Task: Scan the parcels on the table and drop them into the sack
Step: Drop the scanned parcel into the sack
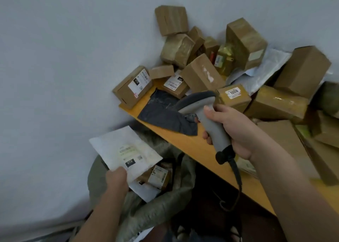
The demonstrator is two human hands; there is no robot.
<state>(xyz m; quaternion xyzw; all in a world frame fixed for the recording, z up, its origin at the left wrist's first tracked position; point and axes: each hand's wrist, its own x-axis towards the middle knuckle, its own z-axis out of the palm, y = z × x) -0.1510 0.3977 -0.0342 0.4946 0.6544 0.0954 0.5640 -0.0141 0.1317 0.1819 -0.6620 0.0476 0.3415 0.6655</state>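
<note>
Holding white mailer (124, 150) over sack (165, 201), right hand (233, 129) gripping scanner (203, 113)

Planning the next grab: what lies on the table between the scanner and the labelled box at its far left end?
In the head view, a dark grey poly mailer lies flat on the table between the scanner and the labelled box.

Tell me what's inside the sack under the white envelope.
Inside the sack a small brown box with a white label shows, beside a white mailer. The white envelope, held by the left hand, covers part of the opening; anything deeper is hidden.
</note>
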